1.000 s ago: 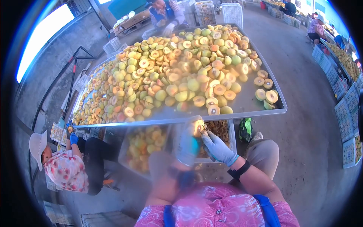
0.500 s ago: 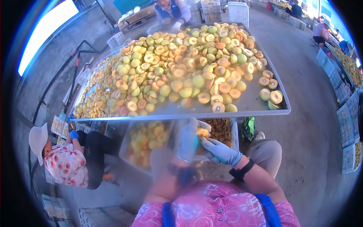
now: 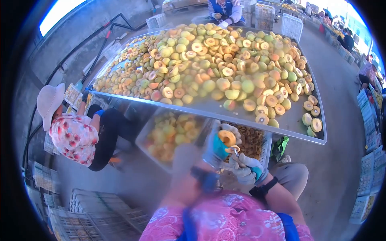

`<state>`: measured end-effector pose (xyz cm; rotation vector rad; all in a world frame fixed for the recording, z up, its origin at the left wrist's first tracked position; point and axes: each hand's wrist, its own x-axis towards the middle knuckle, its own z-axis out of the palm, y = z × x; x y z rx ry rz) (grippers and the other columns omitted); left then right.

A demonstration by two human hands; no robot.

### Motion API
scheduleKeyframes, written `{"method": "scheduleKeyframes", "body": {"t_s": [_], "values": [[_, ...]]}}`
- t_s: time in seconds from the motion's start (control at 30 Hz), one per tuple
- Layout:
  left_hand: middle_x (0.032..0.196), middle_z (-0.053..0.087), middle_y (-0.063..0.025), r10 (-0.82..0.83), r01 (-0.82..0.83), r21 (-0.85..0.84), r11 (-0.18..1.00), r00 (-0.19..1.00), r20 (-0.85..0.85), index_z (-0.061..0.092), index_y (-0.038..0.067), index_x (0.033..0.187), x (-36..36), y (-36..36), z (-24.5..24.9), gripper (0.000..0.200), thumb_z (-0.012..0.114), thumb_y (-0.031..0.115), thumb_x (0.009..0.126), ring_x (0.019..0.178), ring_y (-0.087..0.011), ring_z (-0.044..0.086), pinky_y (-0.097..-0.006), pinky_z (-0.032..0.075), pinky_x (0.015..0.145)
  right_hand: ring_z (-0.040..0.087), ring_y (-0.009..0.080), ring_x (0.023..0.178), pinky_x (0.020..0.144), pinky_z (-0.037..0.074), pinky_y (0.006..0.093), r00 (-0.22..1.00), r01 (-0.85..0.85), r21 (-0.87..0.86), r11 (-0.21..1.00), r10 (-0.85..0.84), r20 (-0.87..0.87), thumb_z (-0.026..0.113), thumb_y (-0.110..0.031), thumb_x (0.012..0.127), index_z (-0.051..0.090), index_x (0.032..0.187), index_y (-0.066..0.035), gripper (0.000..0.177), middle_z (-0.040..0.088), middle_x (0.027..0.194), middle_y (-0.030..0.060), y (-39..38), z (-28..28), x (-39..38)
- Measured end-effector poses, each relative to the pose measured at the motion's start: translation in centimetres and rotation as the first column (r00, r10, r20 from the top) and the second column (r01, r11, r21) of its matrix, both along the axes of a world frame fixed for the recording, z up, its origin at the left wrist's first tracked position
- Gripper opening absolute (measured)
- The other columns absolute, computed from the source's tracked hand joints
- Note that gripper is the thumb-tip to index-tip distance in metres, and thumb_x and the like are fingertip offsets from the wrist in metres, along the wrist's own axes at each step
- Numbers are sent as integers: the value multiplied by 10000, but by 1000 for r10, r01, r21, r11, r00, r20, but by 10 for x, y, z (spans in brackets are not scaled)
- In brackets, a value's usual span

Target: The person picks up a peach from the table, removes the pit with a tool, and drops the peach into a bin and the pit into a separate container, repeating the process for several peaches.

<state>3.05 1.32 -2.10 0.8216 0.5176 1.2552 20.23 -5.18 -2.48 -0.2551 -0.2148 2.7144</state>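
Observation:
My left hand, in a grey glove with a teal palm, is closed around a peach half with its orange cut face turned up. Just below it, my right hand, gloved likewise, grips a small metal pitting tool. The tool's tip is close to the lower edge of the half, where a small orange piece shows. Both hands are above a white crate of brown pits and scraps. In front, a metal-rimmed table bears a heap of halved peaches.
Left of my knees stands a blurred crate of peaches. A person in a hat sits at the left, and another person works across the table. Stacked crates line the right; a green bag lies beside the pit crate.
The view has swung so that the table sits further right and tilted. The peach half now faces up in my left hand, and the metal tool has come into sight in my right.

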Motion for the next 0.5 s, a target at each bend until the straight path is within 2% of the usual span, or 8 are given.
{"method": "scheduleKeyframes", "body": {"t_s": [0.13, 0.2, 0.3, 0.33, 0.37, 0.4, 0.47, 0.5], "values": [[1052, 604, -97, 296, -239, -216, 947, 910, 291, 570, 40, 1055, -68, 55, -36, 434, 492, 457, 965, 791, -205, 608, -323, 549, 738, 306, 22, 376, 318, 264, 197, 974, 105, 178, 978, -138, 182, 441, -486, 982, 493, 1017, -81, 410, 383, 618, -47, 0, 25, -15], [1068, 608, -82, 250, -215, -249, 944, 961, 118, 602, 37, 1031, -126, 53, -6, 438, 448, 444, 987, 843, -204, 599, -341, 522, 797, 310, 24, 377, 322, 267, 197, 963, 115, 172, 978, -152, 221, 442, -487, 981, 493, 1012, -82, 409, 391, 618, -46, 3, 19, -17], [1072, 614, -92, 500, -542, -265, 797, 840, -213, 627, 49, 993, -162, 52, 26, 415, 448, 423, 983, 891, -245, 604, -383, 497, 836, 322, 28, 385, 341, 273, 194, 956, 85, 77, 993, -103, 274, 442, -481, 984, 490, 1008, -96, 389, 394, 616, -55, 7, 2, -12], [1081, 614, -109, 656, -631, 321, 706, 413, -632, 622, 54, 1029, -197, 68, -11, 377, 447, 384, 979, 937, -268, 598, -397, 488, 852, 322, 28, 385, 341, 273, 194, 956, 80, 75, 994, -98, 277, 442, -481, 984, 490, 1008, -96, 389, 394, 616, -55, 8, 1, -13], [1089, 613, -126, 762, -279, 780, 560, -195, -617, 616, 58, 1065, -218, 76, -32, 345, 446, 344, 975, 983, -290, 592, -411, 478, 868, 321, 30, 386, 343, 271, 194, 954, 72, 64, 995, -87, 286, 443, -485, 984, 502, 1002, -105, 385, 391, 616, -58, 9, 2, -14], [1089, 613, -126, 760, -284, 777, 562, -195, -620, 616, 58, 1065, -222, 75, -34, 345, 446, 344, 975, 983, -290, 592, -411, 478, 868, 320, 32, 386, 345, 269, 195, 952, 65, 52, 997, -77, 297, 445, -488, 983, 513, 995, -114, 381, 389, 616, -60, 11, 3, -15], [1151, 593, -155, 348, 45, 413, 910, -625, -699, 595, 109, 1179, -223, 73, -34, 314, 431, 272, 964, 1062, -336, 566, -436, 441, 934, 317, 35, 387, 347, 262, 197, 917, 61, 90, 994, -92, 387, 449, -492, 980, 528, 984, -124, 377, 385, 616, -63, 15, 7, -21], [1209, 565, -157, 363, 6, 478, 879, -659, -659, 566, 175, 1254, -235, 85, -69, 347, 454, 285, 944, 1129, -364, 522, -464, 406, 975, 315, 39, 388, 349, 255, 199, 876, 62, 131, 989, -117, 469, 454, -497, 977, 542, 973, -133, 374, 382, 616, -65, 16, 9, -23]]}}
